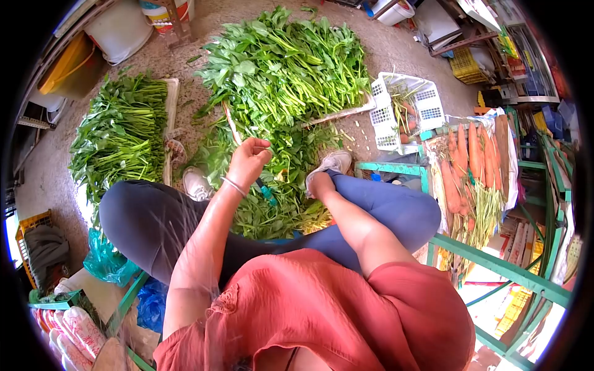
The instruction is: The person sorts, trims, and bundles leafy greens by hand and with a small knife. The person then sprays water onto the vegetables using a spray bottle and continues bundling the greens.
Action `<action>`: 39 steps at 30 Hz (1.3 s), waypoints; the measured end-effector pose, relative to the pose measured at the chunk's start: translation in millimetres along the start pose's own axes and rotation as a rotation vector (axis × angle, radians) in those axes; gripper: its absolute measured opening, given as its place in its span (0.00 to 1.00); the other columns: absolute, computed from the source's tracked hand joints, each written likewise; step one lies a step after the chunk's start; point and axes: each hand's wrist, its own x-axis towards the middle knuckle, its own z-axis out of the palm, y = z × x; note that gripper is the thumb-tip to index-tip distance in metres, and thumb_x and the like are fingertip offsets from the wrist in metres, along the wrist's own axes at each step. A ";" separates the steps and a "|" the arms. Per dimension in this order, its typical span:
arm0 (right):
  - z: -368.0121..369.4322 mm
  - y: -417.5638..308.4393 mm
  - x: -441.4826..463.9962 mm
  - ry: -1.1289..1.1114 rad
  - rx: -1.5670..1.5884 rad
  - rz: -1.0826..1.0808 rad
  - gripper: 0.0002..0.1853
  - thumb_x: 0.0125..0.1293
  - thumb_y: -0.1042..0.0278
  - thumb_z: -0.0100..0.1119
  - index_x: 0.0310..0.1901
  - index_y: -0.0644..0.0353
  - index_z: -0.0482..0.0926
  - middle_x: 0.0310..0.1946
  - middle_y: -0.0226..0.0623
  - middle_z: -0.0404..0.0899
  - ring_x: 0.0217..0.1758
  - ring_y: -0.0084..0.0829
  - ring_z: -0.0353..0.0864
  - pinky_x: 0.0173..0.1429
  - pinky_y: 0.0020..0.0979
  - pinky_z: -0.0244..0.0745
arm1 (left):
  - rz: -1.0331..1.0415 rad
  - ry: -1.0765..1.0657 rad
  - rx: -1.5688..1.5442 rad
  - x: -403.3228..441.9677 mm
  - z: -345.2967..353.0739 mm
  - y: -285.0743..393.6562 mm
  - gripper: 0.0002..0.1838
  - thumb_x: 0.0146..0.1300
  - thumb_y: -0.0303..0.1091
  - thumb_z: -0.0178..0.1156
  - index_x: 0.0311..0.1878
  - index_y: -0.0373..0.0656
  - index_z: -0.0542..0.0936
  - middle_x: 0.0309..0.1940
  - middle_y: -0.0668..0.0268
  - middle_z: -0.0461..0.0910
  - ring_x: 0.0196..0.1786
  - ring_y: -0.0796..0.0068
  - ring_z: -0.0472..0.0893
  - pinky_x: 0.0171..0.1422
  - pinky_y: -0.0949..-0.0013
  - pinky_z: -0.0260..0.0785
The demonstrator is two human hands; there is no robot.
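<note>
My left hand [249, 159], with a bracelet at the wrist, is raised over loose greens [272, 213] between my legs. Its fingers are curled together; what they hold, if anything, is too small to tell. Below it a teal object [267, 193] shows among the leaves. My right hand [318, 183] is down by my ankle and shoe [335, 162], its fingers hidden. In front lies a large heap of leafy greens [284, 68], stems toward me, on a pale-edged tray [343, 114].
More bundled greens [124, 133] lie at the left. At the right stand a white basket [427, 102] with a few carrots, a green metal frame [501, 264] and a pile of carrots [473, 157]. Buckets [120, 31] stand at the back left; plastic bags [106, 256] hang at the lower left.
</note>
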 end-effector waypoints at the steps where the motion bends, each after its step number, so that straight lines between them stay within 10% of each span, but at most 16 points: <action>1: -0.7 -0.7 -1.6 0.021 0.072 0.020 0.15 0.59 0.63 0.49 0.21 0.59 0.81 0.22 0.39 0.80 0.22 0.30 0.78 0.26 0.30 0.70 | -0.006 -0.002 0.007 -0.3 0.5 -1.1 0.12 0.51 0.27 0.56 0.40 0.35 0.73 0.27 0.67 0.76 0.30 0.82 0.72 0.35 0.78 0.65; 6: -40.7 -37.8 -10.5 -0.894 0.876 0.170 0.10 0.56 0.61 0.57 0.38 0.54 0.79 0.29 0.32 0.81 0.21 0.18 0.75 0.20 0.18 0.64 | -0.007 -0.005 0.034 5.9 -1.7 -6.8 0.13 0.52 0.28 0.55 0.41 0.37 0.72 0.28 0.68 0.76 0.30 0.83 0.73 0.34 0.79 0.64; 8: -92.4 -74.5 -50.9 -1.098 1.005 -0.141 0.28 0.53 0.57 0.64 0.57 0.49 0.69 0.36 0.32 0.80 0.30 0.19 0.78 0.23 0.19 0.67 | -0.020 -0.018 0.027 6.2 -2.3 -9.4 0.15 0.52 0.30 0.55 0.44 0.38 0.72 0.29 0.71 0.75 0.31 0.83 0.73 0.34 0.79 0.63; 12: -104.1 -36.4 17.8 -0.258 0.151 0.011 0.12 0.56 0.63 0.59 0.40 0.57 0.77 0.29 0.37 0.80 0.27 0.29 0.79 0.32 0.32 0.73 | -0.047 -0.003 0.052 10.1 -2.6 -11.0 0.15 0.53 0.30 0.56 0.44 0.38 0.72 0.32 0.69 0.75 0.32 0.82 0.73 0.35 0.79 0.64; 13: -128.7 -16.3 10.0 0.338 0.796 0.254 0.08 0.58 0.63 0.55 0.31 0.59 0.75 0.24 0.37 0.77 0.26 0.35 0.77 0.32 0.37 0.72 | -0.052 -0.006 0.054 12.2 -3.1 -13.7 0.15 0.53 0.30 0.56 0.44 0.38 0.72 0.32 0.69 0.75 0.32 0.82 0.73 0.35 0.79 0.64; 16: -179.9 51.2 28.5 1.081 0.586 0.574 0.14 0.61 0.57 0.49 0.39 0.60 0.72 0.30 0.47 0.76 0.36 0.43 0.77 0.40 0.41 0.70 | -0.037 0.040 0.065 20.4 -3.2 -25.1 0.14 0.51 0.29 0.57 0.41 0.34 0.73 0.28 0.65 0.77 0.30 0.80 0.74 0.35 0.77 0.67; 18: -202.3 82.9 46.3 0.887 0.678 0.782 0.29 0.58 0.43 0.48 0.47 0.66 0.71 0.42 0.54 0.75 0.47 0.45 0.75 0.51 0.40 0.68 | -0.059 0.041 0.125 26.9 -5.6 -29.8 0.14 0.50 0.30 0.56 0.41 0.35 0.73 0.25 0.66 0.77 0.27 0.81 0.73 0.32 0.77 0.66; 21: -220.2 107.5 69.2 0.677 0.649 0.789 0.33 0.52 0.37 0.52 0.32 0.70 0.78 0.38 0.57 0.76 0.47 0.48 0.75 0.51 0.39 0.68 | -0.072 0.052 0.144 39.0 -9.5 -46.2 0.13 0.50 0.30 0.56 0.40 0.35 0.74 0.23 0.68 0.76 0.24 0.81 0.72 0.28 0.76 0.64; 25: -214.1 120.3 96.0 0.800 0.509 0.721 0.26 0.50 0.44 0.58 0.20 0.66 0.77 0.21 0.44 0.79 0.22 0.35 0.79 0.33 0.32 0.74 | -0.085 0.058 0.128 47.2 -10.1 -54.7 0.13 0.49 0.29 0.56 0.40 0.36 0.75 0.23 0.67 0.76 0.23 0.81 0.71 0.27 0.77 0.63; 28: -230.8 83.6 72.7 0.708 1.612 0.544 0.06 0.55 0.70 0.57 0.26 0.64 0.75 0.19 0.34 0.76 0.13 0.19 0.68 0.13 0.20 0.59 | -0.140 0.043 0.097 45.3 -5.6 -33.5 0.14 0.53 0.31 0.55 0.43 0.35 0.73 0.27 0.67 0.76 0.27 0.79 0.74 0.30 0.77 0.65; 30: -230.9 32.3 35.6 0.804 1.820 0.259 0.07 0.58 0.69 0.54 0.28 0.64 0.75 0.20 0.33 0.75 0.16 0.17 0.69 0.15 0.17 0.62 | -0.199 0.025 0.006 52.2 -6.0 -32.4 0.19 0.59 0.40 0.54 0.47 0.36 0.72 0.35 0.65 0.78 0.36 0.74 0.78 0.37 0.74 0.68; 35: -189.7 -101.7 -20.7 0.628 1.750 -0.009 0.07 0.61 0.66 0.53 0.34 0.60 0.77 0.21 0.31 0.76 0.18 0.19 0.72 0.20 0.18 0.66 | -0.159 -0.067 -0.314 50.0 2.5 13.8 0.29 0.61 0.51 0.52 0.57 0.36 0.66 0.47 0.55 0.75 0.50 0.63 0.75 0.53 0.66 0.66; 38: -182.9 -123.5 -35.5 0.579 1.387 -0.219 0.10 0.63 0.62 0.52 0.32 0.59 0.78 0.20 0.31 0.76 0.19 0.20 0.73 0.20 0.19 0.67 | -0.013 -0.067 -0.567 49.1 6.6 22.9 0.19 0.66 0.37 0.44 0.54 0.33 0.63 0.48 0.52 0.74 0.48 0.62 0.76 0.54 0.64 0.67; 39: -199.9 -117.4 -40.1 0.248 1.421 -0.126 0.12 0.63 0.60 0.52 0.31 0.59 0.78 0.20 0.31 0.76 0.20 0.20 0.74 0.20 0.20 0.67 | -0.093 -0.012 -0.564 50.6 1.5 22.8 0.13 0.66 0.33 0.42 0.50 0.36 0.64 0.40 0.57 0.75 0.43 0.63 0.77 0.51 0.62 0.70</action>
